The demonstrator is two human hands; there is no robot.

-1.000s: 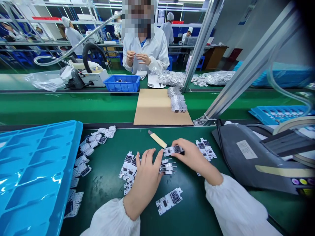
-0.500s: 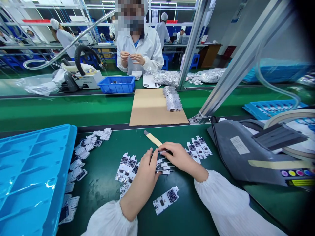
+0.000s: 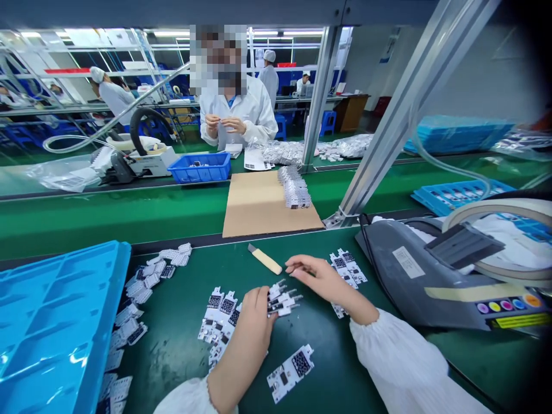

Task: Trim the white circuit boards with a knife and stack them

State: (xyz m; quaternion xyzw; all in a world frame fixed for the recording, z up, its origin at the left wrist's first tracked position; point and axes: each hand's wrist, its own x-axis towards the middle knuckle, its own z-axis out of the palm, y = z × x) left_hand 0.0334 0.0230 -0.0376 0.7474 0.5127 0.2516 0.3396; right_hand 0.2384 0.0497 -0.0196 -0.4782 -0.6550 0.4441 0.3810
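Left hand [image 3: 255, 329]: curled at the pin-fitted boards [image 3: 282, 300], fingertips against them; grip unclear.
Right hand [image 3: 323, 282]: open, fingers loosely extended, just beside those boards.
Boards: scattered on the green bench [image 3: 172, 368], white circuit boards [image 3: 218, 315] under the left hand.
Nearby: utility knife [image 3: 265, 260], blue plastic tray [image 3: 56, 328].

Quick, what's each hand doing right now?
Left hand: curled against the small white pin-fitted circuit boards; grip unclear.
Right hand: open, holding nothing.
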